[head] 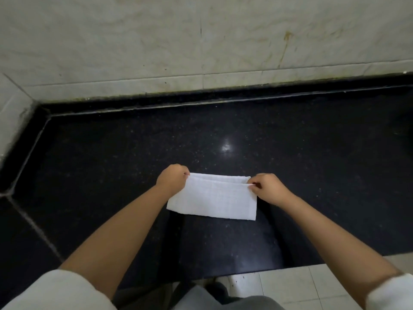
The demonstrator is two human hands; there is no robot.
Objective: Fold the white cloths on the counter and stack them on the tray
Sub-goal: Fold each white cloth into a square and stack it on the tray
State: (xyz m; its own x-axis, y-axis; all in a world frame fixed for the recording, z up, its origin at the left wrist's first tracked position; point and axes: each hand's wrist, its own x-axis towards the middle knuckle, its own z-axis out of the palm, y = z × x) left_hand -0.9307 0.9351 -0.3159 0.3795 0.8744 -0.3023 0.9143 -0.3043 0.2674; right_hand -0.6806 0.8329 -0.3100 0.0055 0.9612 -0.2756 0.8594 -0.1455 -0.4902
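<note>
Pinching 1 white cloth [212,198] at far corners: left hand [172,179] at 9 o'clock, right hand [269,189] at 3. Cloth folded, lying mid black counter [111,153].

dark stone worktop against a stained tiled wall

a black speckled worktop [290,139] fills the middle, glossy, with a small bright glare of light [226,147] on it. a raised black lip [201,101] runs along its back edge. behind it stands a pale marbled tile wall [156,36] with a brownish streak [285,48]. pale floor tiles [312,285] show at the lower right.
</note>
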